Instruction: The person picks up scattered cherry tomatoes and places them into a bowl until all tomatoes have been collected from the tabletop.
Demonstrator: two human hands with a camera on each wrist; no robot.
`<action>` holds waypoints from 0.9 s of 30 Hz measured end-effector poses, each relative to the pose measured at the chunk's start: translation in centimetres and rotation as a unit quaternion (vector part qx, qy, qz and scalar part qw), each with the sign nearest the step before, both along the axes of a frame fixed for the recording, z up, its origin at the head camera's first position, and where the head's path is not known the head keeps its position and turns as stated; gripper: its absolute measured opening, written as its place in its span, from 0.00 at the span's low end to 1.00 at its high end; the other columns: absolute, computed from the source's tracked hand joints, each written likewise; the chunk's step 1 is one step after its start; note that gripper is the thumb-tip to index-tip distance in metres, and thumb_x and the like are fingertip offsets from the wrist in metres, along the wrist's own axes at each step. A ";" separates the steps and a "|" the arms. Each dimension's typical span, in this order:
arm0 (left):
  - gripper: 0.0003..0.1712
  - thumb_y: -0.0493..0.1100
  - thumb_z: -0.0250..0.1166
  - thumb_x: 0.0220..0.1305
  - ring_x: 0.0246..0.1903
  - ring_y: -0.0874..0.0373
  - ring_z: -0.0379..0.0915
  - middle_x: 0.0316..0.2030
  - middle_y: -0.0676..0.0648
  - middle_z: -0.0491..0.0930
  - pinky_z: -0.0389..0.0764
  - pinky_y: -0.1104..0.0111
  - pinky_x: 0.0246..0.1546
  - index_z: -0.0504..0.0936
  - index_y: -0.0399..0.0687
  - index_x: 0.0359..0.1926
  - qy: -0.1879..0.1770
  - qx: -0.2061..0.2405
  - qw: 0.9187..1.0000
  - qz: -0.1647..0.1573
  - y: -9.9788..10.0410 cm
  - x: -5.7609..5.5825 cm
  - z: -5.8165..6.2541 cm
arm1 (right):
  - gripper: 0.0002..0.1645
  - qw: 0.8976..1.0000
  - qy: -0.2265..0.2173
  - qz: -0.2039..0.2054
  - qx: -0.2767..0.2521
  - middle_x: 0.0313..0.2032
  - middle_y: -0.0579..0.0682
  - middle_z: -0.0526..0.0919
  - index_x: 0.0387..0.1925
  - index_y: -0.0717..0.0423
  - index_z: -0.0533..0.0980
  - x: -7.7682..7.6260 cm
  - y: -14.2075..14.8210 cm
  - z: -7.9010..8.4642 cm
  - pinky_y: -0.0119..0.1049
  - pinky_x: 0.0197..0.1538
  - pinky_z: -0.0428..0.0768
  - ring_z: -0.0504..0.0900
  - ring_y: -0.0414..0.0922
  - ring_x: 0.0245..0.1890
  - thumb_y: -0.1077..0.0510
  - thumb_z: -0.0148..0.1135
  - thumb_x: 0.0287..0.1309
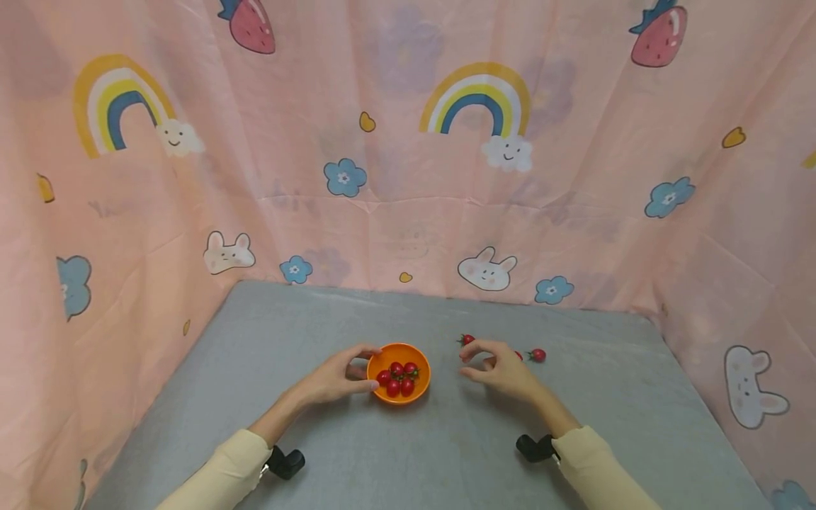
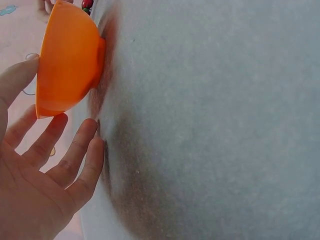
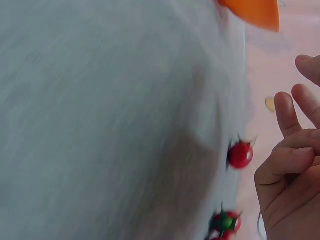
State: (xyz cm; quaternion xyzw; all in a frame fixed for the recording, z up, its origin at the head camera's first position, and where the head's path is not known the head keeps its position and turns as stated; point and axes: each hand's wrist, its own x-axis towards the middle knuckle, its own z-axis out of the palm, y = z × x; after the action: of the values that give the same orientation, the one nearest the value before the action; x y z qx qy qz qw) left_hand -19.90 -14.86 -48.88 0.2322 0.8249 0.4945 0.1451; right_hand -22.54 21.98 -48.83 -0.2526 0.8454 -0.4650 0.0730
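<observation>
An orange bowl (image 1: 375, 391) stands on the grey table, with several cherry tomatoes (image 1: 406, 387) gathered inside. My left hand (image 1: 336, 372) holds it by its left side, thumb and index finger at the rim. In the left wrist view the middle finger meets the outer wall of the bowl (image 2: 70, 60), while the other fingers spread below it. To the bowl's right, my right hand (image 1: 503, 368) hovers over the table, fingers bent loosely and thumb apart, with nothing between them. A loose cherry tomato (image 1: 467, 340) lies just beyond its fingers.
Another cherry tomato (image 1: 537, 355) lies right of the right hand, and one more (image 1: 518, 355) is mostly hidden behind that hand. A pink patterned curtain (image 1: 408, 234) encloses the back and sides of the table (image 1: 306, 319). Black camera mounts (image 1: 287, 462) sit at both wrists.
</observation>
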 end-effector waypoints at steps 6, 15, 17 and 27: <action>0.32 0.43 0.72 0.66 0.50 0.46 0.81 0.63 0.38 0.72 0.78 0.49 0.56 0.71 0.43 0.68 0.001 -0.001 1.000 0.000 0.0 0.0 0.0 | 0.16 1.000 0.016 -0.020 -0.011 0.43 0.57 0.84 0.47 0.62 0.81 0.5 2.4 -0.3 0.29 0.19 0.64 0.61 0.38 0.16 0.59 0.74 0.61; 0.32 0.43 0.72 0.66 0.50 0.46 0.81 0.63 0.38 0.72 0.78 0.49 0.56 0.71 0.44 0.68 0.001 -0.005 1.000 0.004 0.0 0.2 0.1 | 0.15 0.997 0.053 -0.025 -0.054 0.42 0.61 0.83 0.47 0.66 0.80 1.1 6.1 -0.7 0.34 0.18 0.64 0.63 0.40 0.17 0.64 0.72 0.60; 0.32 0.43 0.72 0.66 0.50 0.46 0.81 0.63 0.38 0.72 0.78 0.49 0.55 0.71 0.44 0.68 0.001 -0.007 1.000 0.004 0.0 0.2 0.1 | 0.15 0.997 0.049 -0.037 -0.052 0.43 0.61 0.83 0.48 0.65 0.80 1.1 7.0 -0.7 0.34 0.18 0.64 0.63 0.39 0.17 0.64 0.72 0.61; 0.32 0.43 0.72 0.66 0.50 0.47 0.81 0.63 0.38 0.72 0.78 0.50 0.55 0.71 0.44 0.68 0.000 -0.007 1.000 0.002 0.1 0.2 0.2 | 0.17 0.994 0.015 -0.108 -0.019 0.48 0.61 0.81 0.52 0.64 0.79 1.6 11.3 -0.3 0.35 0.19 0.67 0.62 0.37 0.15 0.61 0.70 0.65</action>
State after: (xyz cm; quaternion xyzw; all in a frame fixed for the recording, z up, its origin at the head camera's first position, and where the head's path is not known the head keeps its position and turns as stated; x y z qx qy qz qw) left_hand -19.74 -14.79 -48.69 0.2295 0.8289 0.4889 0.1456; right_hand -20.94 33.30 -49.09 -0.1681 0.8597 -0.4823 0.0050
